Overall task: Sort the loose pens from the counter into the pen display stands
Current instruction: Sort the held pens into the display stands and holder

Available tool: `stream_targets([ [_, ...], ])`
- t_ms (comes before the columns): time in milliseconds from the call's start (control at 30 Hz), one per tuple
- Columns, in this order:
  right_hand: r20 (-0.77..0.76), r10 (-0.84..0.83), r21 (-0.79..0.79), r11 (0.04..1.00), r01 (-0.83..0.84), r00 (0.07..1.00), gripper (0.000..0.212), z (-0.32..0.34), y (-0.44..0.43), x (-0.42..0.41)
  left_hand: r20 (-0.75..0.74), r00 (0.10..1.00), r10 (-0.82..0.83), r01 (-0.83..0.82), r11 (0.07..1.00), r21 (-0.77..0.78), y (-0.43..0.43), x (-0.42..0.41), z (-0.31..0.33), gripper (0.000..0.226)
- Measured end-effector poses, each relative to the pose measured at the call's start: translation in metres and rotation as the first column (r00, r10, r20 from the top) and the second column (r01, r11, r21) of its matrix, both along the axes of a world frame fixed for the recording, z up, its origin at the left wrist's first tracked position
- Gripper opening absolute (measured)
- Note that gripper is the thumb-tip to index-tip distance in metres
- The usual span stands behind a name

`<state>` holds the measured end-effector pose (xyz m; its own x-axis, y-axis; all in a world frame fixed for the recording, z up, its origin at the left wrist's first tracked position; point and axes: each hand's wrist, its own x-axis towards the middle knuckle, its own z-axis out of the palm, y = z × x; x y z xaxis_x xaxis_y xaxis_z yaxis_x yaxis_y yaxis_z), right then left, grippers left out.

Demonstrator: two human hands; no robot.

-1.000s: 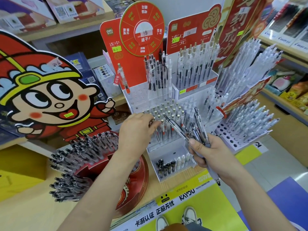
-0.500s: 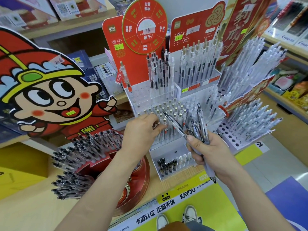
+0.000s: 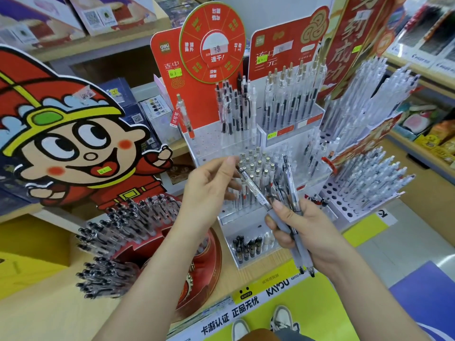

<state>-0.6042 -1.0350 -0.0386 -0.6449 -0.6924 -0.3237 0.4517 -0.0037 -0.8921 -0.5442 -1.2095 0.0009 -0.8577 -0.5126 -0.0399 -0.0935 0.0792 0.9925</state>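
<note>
My right hand (image 3: 304, 232) grips a bundle of several pens (image 3: 286, 185) with grey grips, tips pointing down toward me. One clear pen (image 3: 253, 188) from the bundle slants up to the left. My left hand (image 3: 209, 190) has thumb and fingers closed round that pen's top end. Both hands hover in front of the clear tiered pen stand (image 3: 248, 219), whose rows hold upright gold-capped pens. Above it stand two red-backed pen displays (image 3: 204, 143). A white stand with open holes (image 3: 344, 207) is at the right.
A round red stand (image 3: 206, 262) bristling with black pens sits at the lower left. A big cartoon cutout (image 3: 73, 143) stands on the left. A small tray of refills (image 3: 246, 259) lies at the counter's front edge. Shelves with goods run along the right.
My left hand has lifted off the rows of upright pens and turned to take the top of the clear pen. My right hand has kept the bundle nearly in place.
</note>
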Motion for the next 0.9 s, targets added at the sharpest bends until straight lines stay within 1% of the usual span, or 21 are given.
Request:
stream_targets([
  [33,0.004,0.018,-0.005,1.0,-0.018,1.0,0.024,0.001,-0.002,0.001,0.004,0.999,-0.05,0.05,0.993,0.111,0.004,0.002,0.002,0.027],
  [100,0.022,0.047,-0.03,0.998,-0.046,0.999,0.023,0.003,-0.004,0.004,-0.009,0.996,-0.093,0.093,0.983,0.161,0.009,0.004,0.003,0.022],
  [133,0.037,0.056,-0.043,0.998,-0.055,0.998,0.023,0.004,-0.005,0.006,-0.028,0.997,-0.07,0.074,0.983,0.171,0.009,0.004,0.003,0.019],
  [200,0.064,0.078,-0.06,0.995,-0.074,0.995,0.023,0.006,-0.006,0.008,-0.062,0.998,0.029,-0.016,0.979,0.205,0.008,0.007,0.003,0.017],
  [233,0.07,0.097,-0.07,0.993,-0.092,0.993,0.022,0.007,-0.006,0.009,-0.072,0.994,0.088,-0.071,0.976,0.207,0.006,0.008,0.004,0.018],
  [300,0.044,0.147,-0.076,0.987,-0.143,0.988,0.018,0.009,-0.009,0.011,-0.08,0.981,0.179,-0.166,0.974,0.152,0.0,0.012,0.005,0.023],
  [400,-0.048,0.195,-0.015,0.98,-0.196,0.98,0.027,0.01,-0.016,0.016,-0.067,0.972,0.224,-0.224,0.975,0.012,-0.01,0.026,0.004,0.032],
  [433,-0.069,0.2,0.002,0.98,-0.2,0.977,0.027,0.01,-0.019,0.018,-0.059,0.973,0.222,-0.223,0.975,0.002,-0.014,0.033,0.004,0.035],
  [500,-0.078,0.193,0.015,0.981,-0.192,0.978,0.022,0.008,-0.026,0.021,-0.044,0.977,0.206,-0.203,0.977,0.072,-0.02,0.05,0.003,0.031],
  [533,-0.063,0.179,0.021,0.984,-0.178,0.982,0.023,0.006,-0.029,0.023,-0.037,0.98,0.197,-0.193,0.975,0.107,-0.023,0.061,0.003,0.026],
  [600,-0.033,0.163,0.043,0.986,-0.161,0.986,0.035,-0.002,-0.037,0.027,-0.012,0.98,0.2,-0.196,0.971,0.134,-0.024,0.083,0.0,0.022],
  [633,-0.026,0.173,0.057,0.984,-0.171,0.985,0.038,-0.005,-0.041,0.03,0.002,0.976,0.219,-0.217,0.967,0.136,-0.023,0.094,-0.001,0.022],
  [667,-0.02,0.196,0.066,0.979,-0.195,0.98,0.037,-0.006,-0.045,0.035,0.012,0.969,0.249,-0.248,0.96,0.134,-0.022,0.105,-0.001,0.02],
  [767,-0.013,0.293,0.083,0.953,-0.291,0.956,0.029,-0.011,-0.058,0.047,0.004,0.922,0.387,-0.386,0.917,0.101,-0.014,0.133,-0.004,0.013],
  [833,-0.055,0.347,0.106,0.934,-0.34,0.936,0.031,-0.014,-0.068,0.051,-0.031,0.87,0.493,-0.49,0.869,0.07,-0.009,0.148,-0.007,0.01],
  [900,-0.097,0.352,0.127,0.932,-0.339,0.931,0.031,-0.018,-0.078,0.055,-0.07,0.797,0.6,-0.596,0.8,0.075,-0.009,0.165,-0.01,0.014],
])
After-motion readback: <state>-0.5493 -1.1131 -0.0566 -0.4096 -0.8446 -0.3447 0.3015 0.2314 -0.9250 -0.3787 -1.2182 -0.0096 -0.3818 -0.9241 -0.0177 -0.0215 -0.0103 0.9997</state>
